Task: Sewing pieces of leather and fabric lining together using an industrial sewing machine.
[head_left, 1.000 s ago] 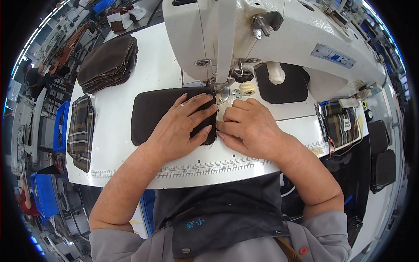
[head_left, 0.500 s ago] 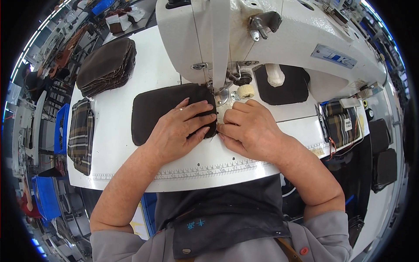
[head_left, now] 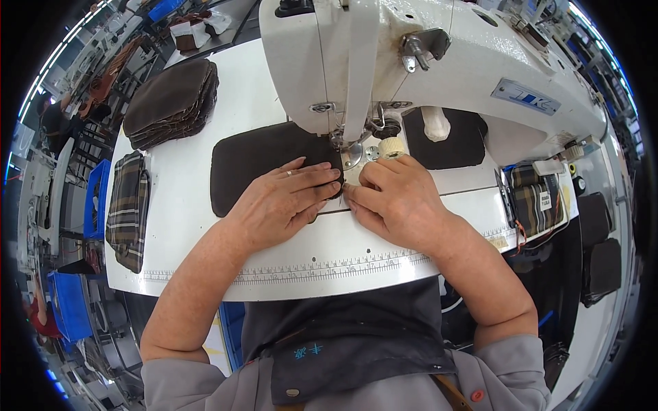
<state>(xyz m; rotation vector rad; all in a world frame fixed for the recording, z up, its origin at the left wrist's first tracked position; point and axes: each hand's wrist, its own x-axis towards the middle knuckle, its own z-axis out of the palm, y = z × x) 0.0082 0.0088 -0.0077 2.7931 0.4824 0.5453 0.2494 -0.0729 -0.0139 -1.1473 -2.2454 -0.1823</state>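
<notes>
We look mid-seam: dark panel (head_left: 250,161) on white surface (head_left: 178,212), its right edge at presser foot (head_left: 336,140). Left hand (head_left: 274,202) flat on it, right hand (head_left: 396,200) pinching its near corner. Edge from foot to corner likely remains; stitches unreadable.

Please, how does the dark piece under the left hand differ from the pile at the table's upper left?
The dark piece lies flat, while the pile is many layers thick. The left hand rests on the dark piece; no hand touches the pile. The dark piece reaches under the sewing machine, whereas the pile lies clear of it. Both are dark with rounded corners.
</notes>
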